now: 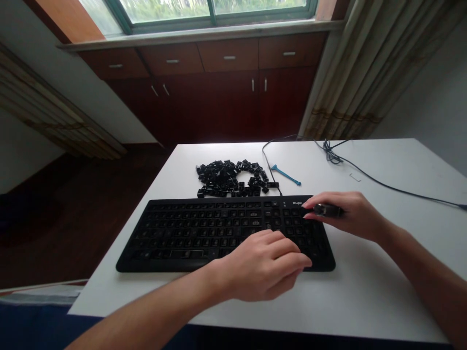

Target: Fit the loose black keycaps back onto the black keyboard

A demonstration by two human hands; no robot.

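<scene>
A black keyboard (166, 265) lies on the white table, its key sockets bare across most of its face. My left hand (268, 265) is over its front edge at the right, fingers bent and pressed together against the keyboard; the fingertips' undersides are hidden. Over the number pad's upper right corner, my right hand (346, 214) pinches a small dark tool (326, 210) with a greyish part, its tip pointing left at the keyboard. The tool's exact kind is not clear. Behind the keyboard lies a pile of loose black keycaps (221, 175).
A blue double-ended brush-like tool (286, 175) lies behind the keyboard. The keyboard's black cable (379, 180) runs across the table, bundled near the back. A thin bent metal piece (354, 178) is beside it. Wooden cabinets (229, 97) stand beyond the table.
</scene>
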